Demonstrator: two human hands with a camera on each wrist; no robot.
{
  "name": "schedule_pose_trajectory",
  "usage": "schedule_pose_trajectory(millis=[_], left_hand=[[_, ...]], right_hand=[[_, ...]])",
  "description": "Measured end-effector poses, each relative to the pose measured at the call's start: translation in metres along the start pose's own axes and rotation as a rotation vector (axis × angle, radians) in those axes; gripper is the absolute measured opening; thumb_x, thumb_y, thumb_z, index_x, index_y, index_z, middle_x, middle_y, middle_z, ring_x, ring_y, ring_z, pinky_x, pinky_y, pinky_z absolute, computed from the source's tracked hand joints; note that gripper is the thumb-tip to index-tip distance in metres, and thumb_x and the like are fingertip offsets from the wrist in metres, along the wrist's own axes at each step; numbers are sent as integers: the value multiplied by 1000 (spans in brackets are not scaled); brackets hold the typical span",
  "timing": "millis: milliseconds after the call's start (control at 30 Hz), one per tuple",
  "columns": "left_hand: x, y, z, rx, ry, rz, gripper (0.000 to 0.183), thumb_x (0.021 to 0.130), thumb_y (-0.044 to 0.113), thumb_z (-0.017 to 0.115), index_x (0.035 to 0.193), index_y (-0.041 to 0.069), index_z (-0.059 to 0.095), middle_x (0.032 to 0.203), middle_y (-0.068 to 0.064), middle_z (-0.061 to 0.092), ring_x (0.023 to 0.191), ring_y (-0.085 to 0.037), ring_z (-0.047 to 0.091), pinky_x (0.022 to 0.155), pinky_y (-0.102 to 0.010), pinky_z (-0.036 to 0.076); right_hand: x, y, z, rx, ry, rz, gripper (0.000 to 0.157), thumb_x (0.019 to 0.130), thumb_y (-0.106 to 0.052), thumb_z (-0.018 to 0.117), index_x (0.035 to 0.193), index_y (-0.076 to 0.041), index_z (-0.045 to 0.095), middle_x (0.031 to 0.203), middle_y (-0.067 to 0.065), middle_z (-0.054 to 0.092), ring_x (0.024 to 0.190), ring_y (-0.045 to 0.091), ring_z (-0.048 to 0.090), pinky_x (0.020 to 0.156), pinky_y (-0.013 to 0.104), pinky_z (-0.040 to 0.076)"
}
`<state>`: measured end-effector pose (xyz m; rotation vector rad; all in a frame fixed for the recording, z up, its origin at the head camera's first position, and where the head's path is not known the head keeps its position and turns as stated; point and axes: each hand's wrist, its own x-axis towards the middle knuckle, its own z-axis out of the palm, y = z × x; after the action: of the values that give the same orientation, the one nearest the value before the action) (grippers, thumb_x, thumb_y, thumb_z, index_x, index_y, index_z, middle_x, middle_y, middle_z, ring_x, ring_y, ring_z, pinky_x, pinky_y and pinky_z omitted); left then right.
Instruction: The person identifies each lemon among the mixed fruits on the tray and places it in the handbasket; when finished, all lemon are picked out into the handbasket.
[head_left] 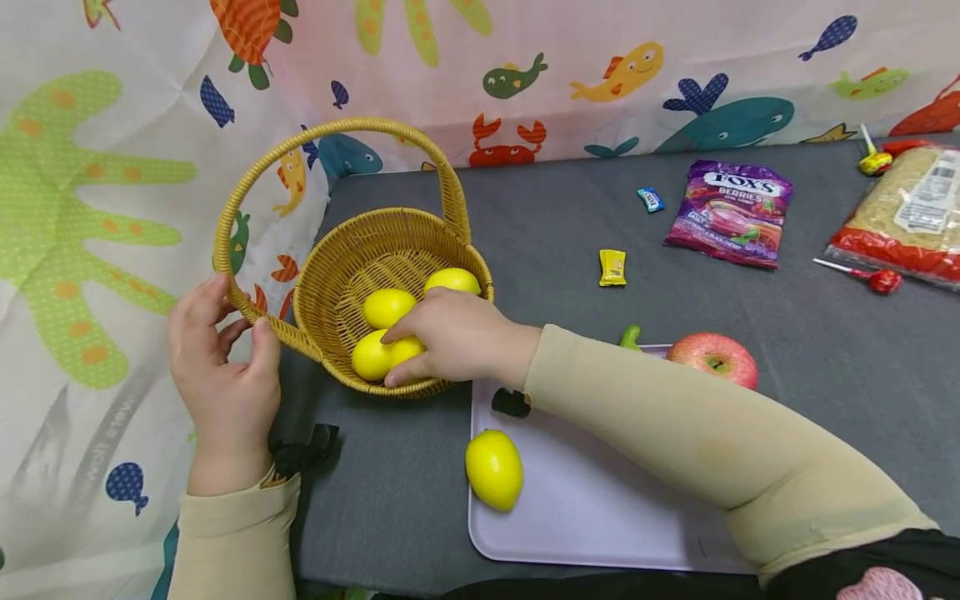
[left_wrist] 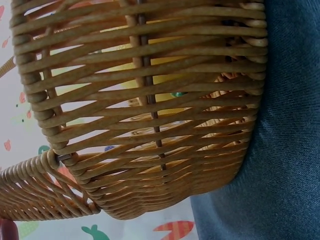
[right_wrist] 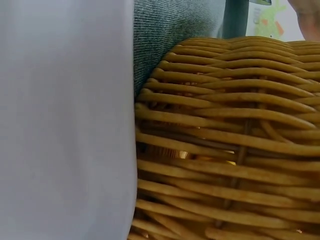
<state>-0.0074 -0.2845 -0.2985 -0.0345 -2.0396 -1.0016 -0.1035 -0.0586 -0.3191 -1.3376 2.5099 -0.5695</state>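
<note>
A yellow wicker basket (head_left: 390,218) with a tall arched handle (head_left: 225,225) stands on the left, several yellow lemons (head_left: 388,307) inside it. My left hand (head_left: 228,375) holds the handle near its left foot, thumb in front and fingers behind. Inside the basket's near right side, my right hand (head_left: 457,333) grips a lemon (head_left: 406,350) between thumb and fingers, right beside another lemon (head_left: 371,357). Part of the gripped lemon is hidden under the hand. In the left wrist view, the basket's woven wall (left_wrist: 150,95) fills most of the picture, yellow showing through its gaps.
A pale lilac tray (head_left: 585,517) carries one lemon (head_left: 494,470); a red apple (head_left: 716,358) and a green curved piece (head_left: 631,337) show behind my right sleeve. Farther back lie a purple candy bag (head_left: 731,212), small wrapped sweets (head_left: 612,267), lollipops (head_left: 885,282) and a red-edged clear packet (head_left: 907,208).
</note>
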Motion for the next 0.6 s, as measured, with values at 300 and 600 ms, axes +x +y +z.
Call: schedule_pose_trajectory(millis=[300, 600], left_hand=[[0, 0, 0, -8, 7, -2, 48, 85, -6, 60, 133, 0, 60, 130, 13, 52, 107, -11, 57, 87, -15, 50], [0, 1, 0, -18, 8, 5, 47, 86, -6, 59, 133, -1, 59, 131, 11, 52, 106, -12, 57, 87, -15, 50]], right_hand=[[2, 0, 1, -61, -5, -65, 47, 95, -56, 62, 135, -31, 67, 120, -15, 71, 104, 14, 54, 91, 30, 45], [1, 1, 2, -55, -23, -56, 39, 97, -51, 62, 130, -31, 71, 117, -16, 71, 111, 10, 57, 97, 29, 47]])
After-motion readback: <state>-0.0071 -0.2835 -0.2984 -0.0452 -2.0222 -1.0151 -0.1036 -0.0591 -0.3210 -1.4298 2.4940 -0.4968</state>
